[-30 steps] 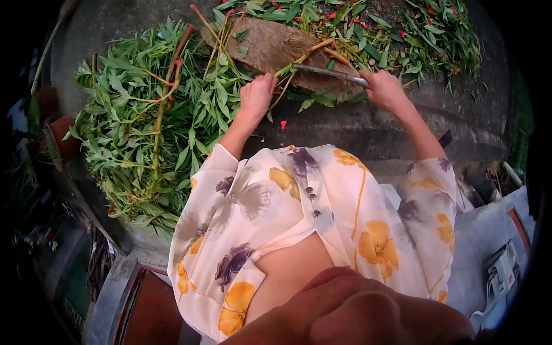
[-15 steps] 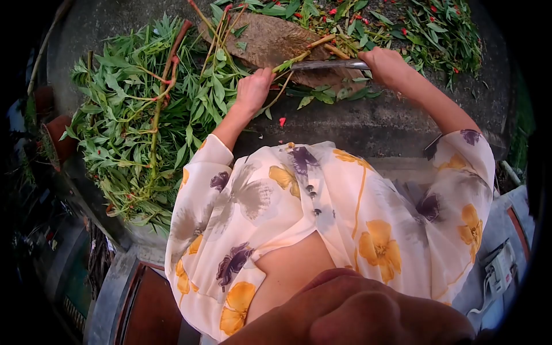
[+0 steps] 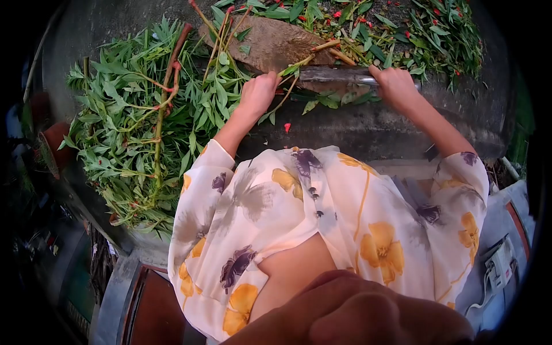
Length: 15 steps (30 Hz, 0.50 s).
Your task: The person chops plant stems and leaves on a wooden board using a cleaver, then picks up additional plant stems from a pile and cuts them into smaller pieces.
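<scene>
My left hand [image 3: 260, 92] is closed round a leafy plant stem [image 3: 296, 66] at the near edge of a wooden board [image 3: 270, 43]. The knife [image 3: 333, 75] is in my right hand [image 3: 394, 86], its fingers wrapped round the handle. Its wide dark blade lies across the right part of the board, close beside the stem. Thin reddish stems [image 3: 218, 40] rest over the board's left end. Cut leaves and pieces [image 3: 368, 34] with red petals lie beyond the board.
A big heap of leafy stalks [image 3: 138, 126] fills the left side. More cut greens [image 3: 443, 34] spread at the back right. A red petal [image 3: 287, 127] lies on the dark surface [image 3: 368, 126]. A white device with a cable [image 3: 499, 265] is at lower right.
The knife blade has turned so its broad side shows. My right hand has shifted slightly right and down. My left hand still holds the stem, in nearly the same place.
</scene>
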Tool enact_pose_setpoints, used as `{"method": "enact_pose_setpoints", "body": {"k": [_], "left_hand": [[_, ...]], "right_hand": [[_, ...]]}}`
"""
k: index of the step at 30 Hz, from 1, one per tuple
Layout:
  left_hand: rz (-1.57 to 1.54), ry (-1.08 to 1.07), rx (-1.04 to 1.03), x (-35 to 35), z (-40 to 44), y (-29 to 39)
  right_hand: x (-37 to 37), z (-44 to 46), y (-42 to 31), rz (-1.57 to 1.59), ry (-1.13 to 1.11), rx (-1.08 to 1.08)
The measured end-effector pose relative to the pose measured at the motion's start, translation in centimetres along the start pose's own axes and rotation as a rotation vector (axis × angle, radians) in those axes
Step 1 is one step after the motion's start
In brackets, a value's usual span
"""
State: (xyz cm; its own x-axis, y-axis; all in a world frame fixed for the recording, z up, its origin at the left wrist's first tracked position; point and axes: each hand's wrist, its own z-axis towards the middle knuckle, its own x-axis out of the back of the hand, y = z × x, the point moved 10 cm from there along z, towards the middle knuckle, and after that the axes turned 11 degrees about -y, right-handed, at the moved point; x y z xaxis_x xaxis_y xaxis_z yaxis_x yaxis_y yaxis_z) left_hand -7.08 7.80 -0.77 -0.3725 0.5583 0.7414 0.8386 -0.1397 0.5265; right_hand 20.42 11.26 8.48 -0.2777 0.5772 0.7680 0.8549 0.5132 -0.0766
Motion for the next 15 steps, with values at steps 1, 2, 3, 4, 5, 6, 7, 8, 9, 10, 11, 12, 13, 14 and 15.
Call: {"method": "enact_pose_setpoints", "body": {"k": [1,2,3,4,5,6,7,8,9,10,11,12,13,14,15], "left_hand": [[0.0,-0.007,-0.004,-0.2,0.0,0.0],[0.001,0.001,-0.014,-0.2,0.0,0.0],[0.002,0.013,-0.021,-0.1,0.1,-0.1],[0.0,0.014,-0.016,-0.2,-0.1,-0.2],[0.003,0.021,-0.02,-0.2,-0.1,-0.2],[0.004,0.031,-0.024,-0.1,0.0,0.0],[-0.001,0.034,-0.021,0.0,0.0,0.0],[0.018,0.029,-0.025,0.0,-0.1,0.1],[0.038,0.024,-0.029,0.1,-0.1,0.3],[0.034,0.023,-0.026,0.0,-0.1,0.3],[0.031,0.027,-0.03,0.1,-0.2,0.4],[0.029,0.032,-0.034,0.2,-0.2,0.4],[0.029,0.032,-0.032,0.1,-0.1,0.3],[0.019,0.028,-0.024,-0.1,0.0,0.1],[0.009,0.023,-0.017,-0.2,0.0,0.1]], "right_hand": [[0.0,0.1,0.0,-0.018,0.001,0.002],[0.2,0.3,0.0,-0.042,0.002,0.008],[0.5,0.5,0.1,-0.044,0.002,0.012],[0.9,0.6,0.0,-0.048,0.005,0.032],[1.4,0.7,0.0,-0.054,0.009,0.051],[1.8,1.1,0.2,-0.061,0.008,0.054],[1.9,1.6,0.2,-0.085,-0.032,0.047],[1.8,1.9,0.2,-0.106,-0.073,0.039],[2.2,2.0,0.1,-0.109,-0.076,0.042],[2.6,2.1,-0.2,-0.096,-0.081,0.05],[2.9,2.2,-0.3,-0.082,-0.085,0.058],[3.2,2.4,-0.3,-0.083,-0.086,0.06],[2.8,2.9,-0.1,-0.078,-0.145,0.056],[2.3,3.2,0.0,-0.071,-0.204,0.051],[2.2,3.5,-0.4,-0.069,-0.206,0.051]]}}
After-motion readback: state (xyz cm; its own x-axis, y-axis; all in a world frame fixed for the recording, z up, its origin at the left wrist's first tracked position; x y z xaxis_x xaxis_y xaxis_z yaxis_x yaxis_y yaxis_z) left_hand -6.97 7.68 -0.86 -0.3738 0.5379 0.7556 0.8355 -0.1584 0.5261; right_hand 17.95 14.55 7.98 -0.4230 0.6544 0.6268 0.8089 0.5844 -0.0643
